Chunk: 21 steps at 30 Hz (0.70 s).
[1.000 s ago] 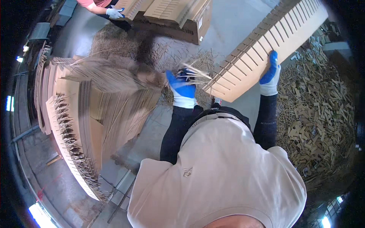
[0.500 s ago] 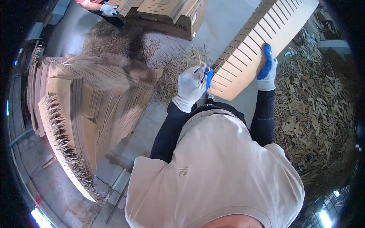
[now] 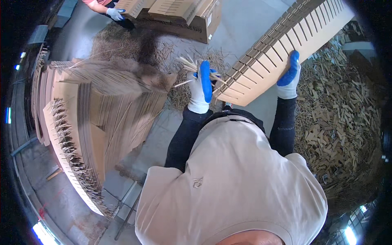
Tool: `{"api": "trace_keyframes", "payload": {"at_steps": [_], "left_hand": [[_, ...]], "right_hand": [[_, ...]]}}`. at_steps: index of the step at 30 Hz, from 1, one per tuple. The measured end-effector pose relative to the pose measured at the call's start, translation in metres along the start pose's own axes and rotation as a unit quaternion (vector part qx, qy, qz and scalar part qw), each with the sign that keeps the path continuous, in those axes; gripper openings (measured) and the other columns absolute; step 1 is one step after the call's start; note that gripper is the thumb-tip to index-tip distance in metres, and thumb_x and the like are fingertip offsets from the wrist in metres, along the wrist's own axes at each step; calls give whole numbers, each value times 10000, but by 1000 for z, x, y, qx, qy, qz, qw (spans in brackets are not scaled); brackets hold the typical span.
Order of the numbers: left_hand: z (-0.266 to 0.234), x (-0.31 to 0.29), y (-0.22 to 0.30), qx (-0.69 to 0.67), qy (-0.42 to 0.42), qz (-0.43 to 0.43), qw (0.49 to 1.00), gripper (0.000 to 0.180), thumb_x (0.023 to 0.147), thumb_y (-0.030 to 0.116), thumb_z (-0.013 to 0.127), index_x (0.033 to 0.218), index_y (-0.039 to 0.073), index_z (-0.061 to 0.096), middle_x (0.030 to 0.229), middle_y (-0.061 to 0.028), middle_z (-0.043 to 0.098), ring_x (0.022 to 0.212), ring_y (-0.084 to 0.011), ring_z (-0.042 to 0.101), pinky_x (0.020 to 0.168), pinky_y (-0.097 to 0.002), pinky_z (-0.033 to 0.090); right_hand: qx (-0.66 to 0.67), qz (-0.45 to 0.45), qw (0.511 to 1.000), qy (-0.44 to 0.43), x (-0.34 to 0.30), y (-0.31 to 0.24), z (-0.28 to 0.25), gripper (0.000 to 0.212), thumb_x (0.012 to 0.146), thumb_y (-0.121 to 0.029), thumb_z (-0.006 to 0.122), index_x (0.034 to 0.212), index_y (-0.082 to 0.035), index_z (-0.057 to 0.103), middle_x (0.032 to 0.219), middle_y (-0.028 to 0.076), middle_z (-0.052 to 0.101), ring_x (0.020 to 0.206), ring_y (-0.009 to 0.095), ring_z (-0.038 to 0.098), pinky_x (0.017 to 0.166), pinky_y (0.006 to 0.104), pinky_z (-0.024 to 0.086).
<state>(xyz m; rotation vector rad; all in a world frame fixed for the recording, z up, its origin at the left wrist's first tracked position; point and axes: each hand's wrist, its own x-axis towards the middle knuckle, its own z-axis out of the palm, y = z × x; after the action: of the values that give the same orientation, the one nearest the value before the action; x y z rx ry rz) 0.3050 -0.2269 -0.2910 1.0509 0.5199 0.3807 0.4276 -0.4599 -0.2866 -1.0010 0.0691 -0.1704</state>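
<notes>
My left hand (image 3: 200, 87), in a white glove with blue-coated fingers, is closed around a bunch of thin cardboard strips (image 3: 188, 64) that stick out on both sides. It is beside the lower left end of a stack of slotted cardboard sheets (image 3: 253, 83). My right hand (image 3: 290, 76), gloved alike, grips the stack's right edge, thumb on the top face and the other fingers hidden beneath. The stack slants up to the right, with a row of narrow slots along its left edge.
At left stands a tall pile of cardboard sheets (image 3: 94, 118) with strips bristling from its slots. Loose strips (image 3: 179, 92) lie on the floor ahead; a large scrap heap (image 3: 330, 122) fills the right. Far off, a co-worker's gloved hand (image 3: 115, 14) touches cardboard on a box (image 3: 212, 20).
My left hand has moved slightly left and turned, and a bunch of strips now shows in it. The slotted stack has shifted a little, its lower end leftward; my right hand still grips it.
</notes>
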Motion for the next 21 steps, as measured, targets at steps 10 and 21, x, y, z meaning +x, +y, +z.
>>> {"api": "trace_keyframes", "payload": {"at_steps": [10,21], "left_hand": [[-90,38,-12,-368,99,21,924,311,896,396,520,811,99,559,699,-69,623,632,-184,618,549,-293,496],[-15,-28,40,444,-165,327,817,745,610,471,779,1146,18,530,1082,-128,567,986,-293,562,856,-393,466]], "right_hand": [[-58,-39,997,-24,-3,-24,-3,371,939,-270,479,1132,44,529,1088,81,569,995,155,553,903,304,430],[-14,-21,999,-21,10,-19,-2,441,952,-345,460,1178,32,493,1122,80,543,1060,154,512,964,315,390]]}}
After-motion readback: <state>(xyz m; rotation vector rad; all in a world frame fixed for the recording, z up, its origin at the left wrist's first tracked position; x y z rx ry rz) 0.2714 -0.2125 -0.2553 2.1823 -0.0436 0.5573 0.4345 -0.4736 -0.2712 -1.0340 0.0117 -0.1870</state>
